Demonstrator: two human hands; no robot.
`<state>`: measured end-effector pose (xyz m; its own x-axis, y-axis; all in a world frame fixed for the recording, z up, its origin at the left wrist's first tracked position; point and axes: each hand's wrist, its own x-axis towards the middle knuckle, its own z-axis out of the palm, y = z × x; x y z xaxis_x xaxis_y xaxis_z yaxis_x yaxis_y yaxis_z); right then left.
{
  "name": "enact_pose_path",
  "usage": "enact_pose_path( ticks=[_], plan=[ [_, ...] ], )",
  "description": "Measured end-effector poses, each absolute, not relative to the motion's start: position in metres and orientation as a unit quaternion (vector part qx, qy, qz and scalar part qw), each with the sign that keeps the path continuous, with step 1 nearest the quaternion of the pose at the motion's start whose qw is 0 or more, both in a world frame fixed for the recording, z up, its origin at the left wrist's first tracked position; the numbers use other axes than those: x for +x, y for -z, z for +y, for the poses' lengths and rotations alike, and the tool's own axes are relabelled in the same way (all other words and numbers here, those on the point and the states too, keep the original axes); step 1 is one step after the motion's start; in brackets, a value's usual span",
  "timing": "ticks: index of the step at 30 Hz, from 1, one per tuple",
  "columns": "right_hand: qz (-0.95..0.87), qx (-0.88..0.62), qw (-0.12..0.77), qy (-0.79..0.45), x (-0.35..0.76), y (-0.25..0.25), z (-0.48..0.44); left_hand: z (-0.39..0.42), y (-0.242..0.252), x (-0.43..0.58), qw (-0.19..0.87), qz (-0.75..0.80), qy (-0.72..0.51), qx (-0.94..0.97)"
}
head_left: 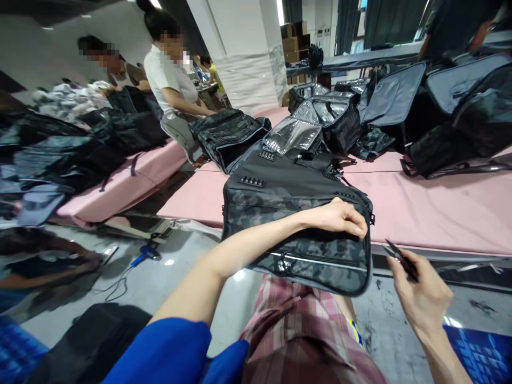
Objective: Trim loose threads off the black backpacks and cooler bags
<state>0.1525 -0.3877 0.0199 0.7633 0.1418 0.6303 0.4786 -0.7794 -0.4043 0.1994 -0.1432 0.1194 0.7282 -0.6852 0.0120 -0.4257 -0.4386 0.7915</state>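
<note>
A black bag with a grey camouflage front (pixel 296 256) hangs partly over the near edge of the pink table, just ahead of my lap. Across its front reaches my left hand (pixel 340 216), fingers curled closed near the bag's right side. Whatever those fingers pinch, if anything, is too small to see. To the right of the bag and apart from it, my right hand (pixel 424 290) is closed around small dark thread snips (pixel 404 261). Their blades point up and left, toward the bag.
More bags (pixel 336 120) with silver linings stand behind on the pink table (pixel 440 213). A person in a white shirt (pixel 170 80) handles a bag at the left. Another person crouches low at the left, near a blue corded tool (pixel 146 255) on the floor.
</note>
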Motion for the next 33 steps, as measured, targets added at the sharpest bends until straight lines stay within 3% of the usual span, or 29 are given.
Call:
enact_pose_path(
  ticks=[4,8,11,19,23,26,29,31,33],
  plan=[
    [-0.274,-0.86,0.275,0.332,0.147,-0.04,-0.389,-0.148,-0.114,0.197,0.376,-0.343,0.154,0.847],
    [-0.346,-0.853,0.103,0.378,0.142,-0.048,-0.387,-0.152,-0.11,0.196,0.361,-0.36,0.131,0.85],
    [-0.342,-0.855,0.033,0.388,0.141,-0.051,-0.387,-0.152,-0.109,0.196,0.358,-0.367,0.128,0.849],
    [-0.353,-0.85,0.003,0.391,0.139,-0.058,-0.383,-0.152,-0.104,0.196,0.359,-0.368,0.12,0.849],
    [-0.355,-0.86,0.018,0.367,0.141,-0.054,-0.387,-0.152,-0.104,0.194,0.429,-0.341,0.155,0.822],
    [-0.34,-0.884,0.116,0.3,0.145,-0.045,-0.395,-0.145,-0.111,0.192,0.598,-0.267,0.191,0.731],
    [-0.25,-0.883,0.336,0.214,0.153,-0.04,-0.393,-0.131,-0.119,0.191,0.798,-0.157,0.137,0.565],
    [-0.177,-0.846,0.46,0.203,0.16,-0.039,-0.378,-0.121,-0.122,0.19,0.882,-0.093,0.084,0.454],
    [-0.161,-0.808,0.527,0.208,0.166,-0.041,-0.353,-0.115,-0.124,0.188,0.92,-0.044,0.063,0.385]
  ],
)
